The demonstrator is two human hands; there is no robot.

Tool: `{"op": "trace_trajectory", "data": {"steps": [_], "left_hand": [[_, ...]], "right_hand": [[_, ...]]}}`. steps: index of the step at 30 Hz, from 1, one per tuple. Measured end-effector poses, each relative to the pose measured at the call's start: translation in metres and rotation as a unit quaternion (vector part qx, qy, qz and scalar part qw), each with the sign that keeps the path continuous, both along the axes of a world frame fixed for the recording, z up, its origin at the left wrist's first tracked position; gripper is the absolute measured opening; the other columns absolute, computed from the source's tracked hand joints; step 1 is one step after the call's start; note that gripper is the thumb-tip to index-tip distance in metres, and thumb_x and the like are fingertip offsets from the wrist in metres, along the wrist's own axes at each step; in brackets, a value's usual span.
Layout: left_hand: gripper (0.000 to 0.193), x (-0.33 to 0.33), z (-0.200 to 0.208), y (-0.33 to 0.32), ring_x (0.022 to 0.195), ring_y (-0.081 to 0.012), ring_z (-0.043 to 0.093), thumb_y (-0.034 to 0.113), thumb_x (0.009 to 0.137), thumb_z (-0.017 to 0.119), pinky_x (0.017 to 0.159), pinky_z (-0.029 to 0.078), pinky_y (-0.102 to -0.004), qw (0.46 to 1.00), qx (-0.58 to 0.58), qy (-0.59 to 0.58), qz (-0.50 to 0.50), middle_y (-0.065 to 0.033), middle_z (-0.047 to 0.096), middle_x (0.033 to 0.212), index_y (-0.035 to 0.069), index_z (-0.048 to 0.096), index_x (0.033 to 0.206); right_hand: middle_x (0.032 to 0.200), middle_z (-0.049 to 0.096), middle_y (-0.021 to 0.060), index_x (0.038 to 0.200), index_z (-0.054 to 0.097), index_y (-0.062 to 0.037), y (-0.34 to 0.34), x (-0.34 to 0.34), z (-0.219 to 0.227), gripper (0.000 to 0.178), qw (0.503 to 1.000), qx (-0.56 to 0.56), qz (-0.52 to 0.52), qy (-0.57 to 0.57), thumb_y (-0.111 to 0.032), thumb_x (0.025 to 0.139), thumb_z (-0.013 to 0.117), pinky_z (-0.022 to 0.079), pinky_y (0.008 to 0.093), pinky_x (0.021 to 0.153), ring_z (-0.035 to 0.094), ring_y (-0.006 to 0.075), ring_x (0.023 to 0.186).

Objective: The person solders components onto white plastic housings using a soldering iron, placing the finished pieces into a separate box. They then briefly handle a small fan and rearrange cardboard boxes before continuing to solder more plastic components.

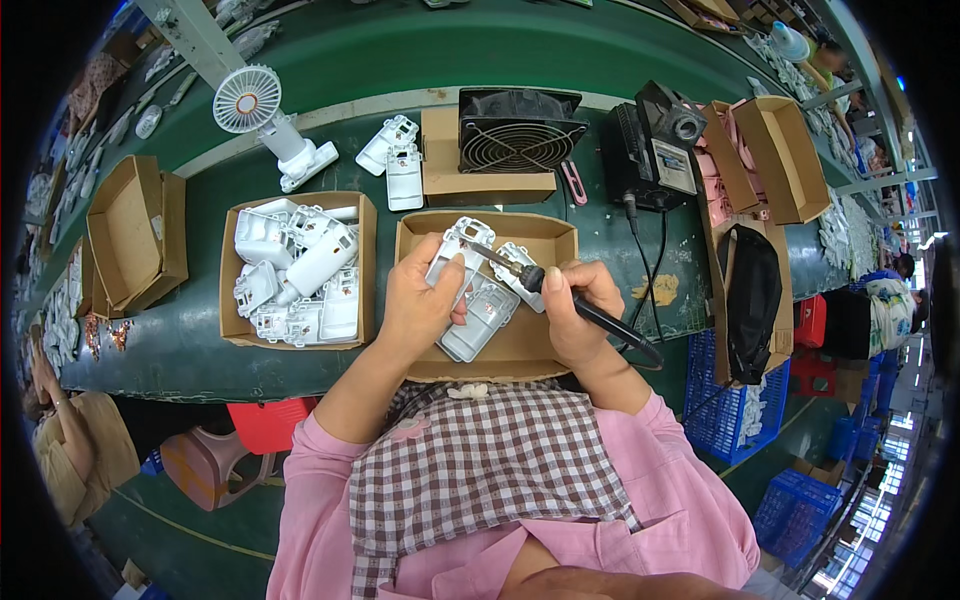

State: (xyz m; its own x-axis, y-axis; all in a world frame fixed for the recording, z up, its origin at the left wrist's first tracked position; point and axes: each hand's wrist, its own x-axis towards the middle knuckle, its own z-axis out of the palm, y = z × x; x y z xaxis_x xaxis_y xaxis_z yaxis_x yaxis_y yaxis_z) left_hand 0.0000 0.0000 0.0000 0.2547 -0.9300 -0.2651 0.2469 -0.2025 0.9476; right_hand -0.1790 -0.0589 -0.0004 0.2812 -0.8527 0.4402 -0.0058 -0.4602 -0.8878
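Observation:
My left hand (417, 300) is closed on a white plastic housing (447, 262), holding it tilted above a shallow cardboard box (540, 365). In my right hand (582, 312) is a soldering iron (533, 277) with a black handle, its metal tip pointing left at the upper end of the housing. Whether the tip touches it I cannot tell. Beneath my hands, more white housings (478, 318) lie in the box. To the left stands a second cardboard box (368, 290), heaped with white plastic housings (320, 262).
Behind the box are a black fan (520, 130), loose white housings (403, 172) and pink tweezers (573, 183). A black soldering station (650, 160) with cables stands at back right. A small white fan (250, 105) is at back left, cardboard trays (130, 230) far left, a black pouch (752, 300) right.

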Motion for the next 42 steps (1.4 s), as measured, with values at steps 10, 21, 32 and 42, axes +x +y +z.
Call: {"op": "trace_trajectory", "data": {"steps": [10,21,32,42], "left_hand": [[0.023,0.001,-0.008,0.006,0.055,-0.0199,0.059,0.018,0.091,0.055,0.052,0.049,-0.0309,0.991,-0.004,-0.135,-0.02,-0.0104,0.062,0.073,0.005,0.058,0.109],[0.041,0.136,0.046,0.069,0.096,-0.0324,0.054,-0.01,0.073,0.053,0.083,0.046,-0.0412,0.658,0.018,-0.745,0.108,-0.0098,0.061,0.103,0.008,0.06,0.11],[0.021,0.181,0.046,0.091,0.093,-0.0279,0.057,-0.005,0.071,0.061,0.075,0.05,-0.0381,0.699,0.02,-0.711,-0.071,-0.0056,0.061,0.093,0.006,0.058,0.088],[0.017,0.179,0.044,0.126,0.081,-0.027,0.062,-0.005,0.074,0.06,0.067,0.052,-0.0341,0.732,-0.038,-0.68,0.014,-0.0083,0.063,0.092,0.005,0.06,0.088]], "right_hand": [[0.067,0.052,0.0035,0.08,0.045,-0.0058,0.002,-0.007,-0.008,0.015,0.994,0.011,-0.007,-0.112,-0.004,0.088,0.058,0.037,0.0227,0.056,0.044,0.0078,0.058],[0.067,0.05,0.0029,0.082,0.045,-0.0048,0.0,-0.005,-0.006,0.015,0.993,0.033,0.01,-0.115,-0.007,0.09,0.057,0.033,0.0218,0.056,0.04,0.0068,0.059],[0.065,0.047,0.0013,0.081,0.044,-0.0044,-0.002,-0.006,-0.007,0.015,0.994,0.041,0.011,-0.101,-0.006,0.091,0.056,0.031,0.0218,0.055,0.038,0.0063,0.058],[0.066,0.047,0.0014,0.081,0.045,-0.0046,-0.002,-0.003,-0.006,0.015,0.996,0.046,0.012,-0.081,-0.006,0.09,0.057,0.032,0.0216,0.056,0.039,0.0065,0.059]]}}
